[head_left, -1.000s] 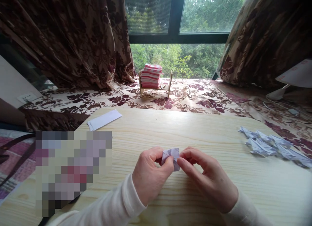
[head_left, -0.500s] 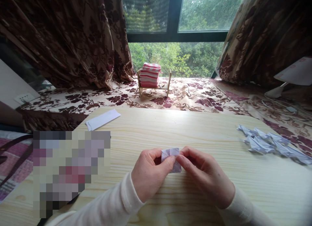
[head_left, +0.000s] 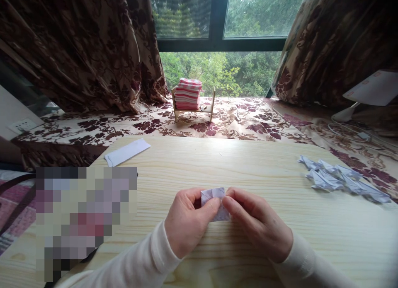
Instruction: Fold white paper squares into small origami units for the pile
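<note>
Dark-framed glass window (head_left: 217, 44) and brown-and-cream floral curtains (head_left: 124, 68) stand behind a ledge covered with floral cloth (head_left: 239, 124). On it sits a small, pale wooden rack (head_left: 212, 104) holding a stack of folded pink-and-white cloths (head_left: 188, 95) at its left end; beside them on the shelf is a small item, too tiny to identify. Nearer is a pale wood-grain table (head_left: 199, 163), with a flat white paper strip (head_left: 128, 152) at its far left and a cluster of pointed, folded white paper pieces (head_left: 342, 180) at its right.

Between the two hands, above the table's near part, is a small, squarish folded white paper (head_left: 218, 192). The left hand (head_left: 188, 221) grips it from the left, thumb pressed across its front. The right hand (head_left: 259, 223) has its fingers bent, thumb and forefinger close together at the paper's right edge; whether they pinch it cannot be told.
</note>
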`<state>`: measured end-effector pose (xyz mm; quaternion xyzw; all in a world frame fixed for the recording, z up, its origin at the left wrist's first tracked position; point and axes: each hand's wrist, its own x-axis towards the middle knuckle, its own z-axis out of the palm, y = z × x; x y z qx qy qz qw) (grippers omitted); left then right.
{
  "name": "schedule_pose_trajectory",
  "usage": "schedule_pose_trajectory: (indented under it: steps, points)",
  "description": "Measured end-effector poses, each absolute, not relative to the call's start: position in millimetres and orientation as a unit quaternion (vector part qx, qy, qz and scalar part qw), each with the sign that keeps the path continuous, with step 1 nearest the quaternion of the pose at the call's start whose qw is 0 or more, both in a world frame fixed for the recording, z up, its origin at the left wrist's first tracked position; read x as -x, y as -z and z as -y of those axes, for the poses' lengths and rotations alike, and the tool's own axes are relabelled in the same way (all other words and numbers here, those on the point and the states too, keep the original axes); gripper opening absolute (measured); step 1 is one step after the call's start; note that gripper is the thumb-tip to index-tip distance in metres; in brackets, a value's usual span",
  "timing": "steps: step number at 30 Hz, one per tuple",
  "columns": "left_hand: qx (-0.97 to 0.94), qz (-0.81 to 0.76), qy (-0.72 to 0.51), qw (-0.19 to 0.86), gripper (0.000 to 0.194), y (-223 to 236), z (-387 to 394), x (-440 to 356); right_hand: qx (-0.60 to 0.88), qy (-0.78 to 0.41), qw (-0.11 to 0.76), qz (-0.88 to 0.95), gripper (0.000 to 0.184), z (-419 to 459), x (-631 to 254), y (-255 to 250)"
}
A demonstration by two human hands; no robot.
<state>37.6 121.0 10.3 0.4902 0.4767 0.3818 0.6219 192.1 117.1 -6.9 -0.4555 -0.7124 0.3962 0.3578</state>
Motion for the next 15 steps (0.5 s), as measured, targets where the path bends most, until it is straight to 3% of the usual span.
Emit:
schedule_pose_trajectory:
  steps: [6, 15]
  points:
    - [-0.468, -0.47, -0.377, 0.646, 0.021, -8.9, -123.6, -37.6, 0.45, -0.361, 0.379, 0.724, 0.03, -115.7, -190.5, 7.0]
    - [-0.513, -0.47, -0.369, 0.617, 0.026, -11.1, -117.2, -36.6, 0.439, -0.411, 0.354, 0.716, 0.032, -113.3, -187.8, 5.1]
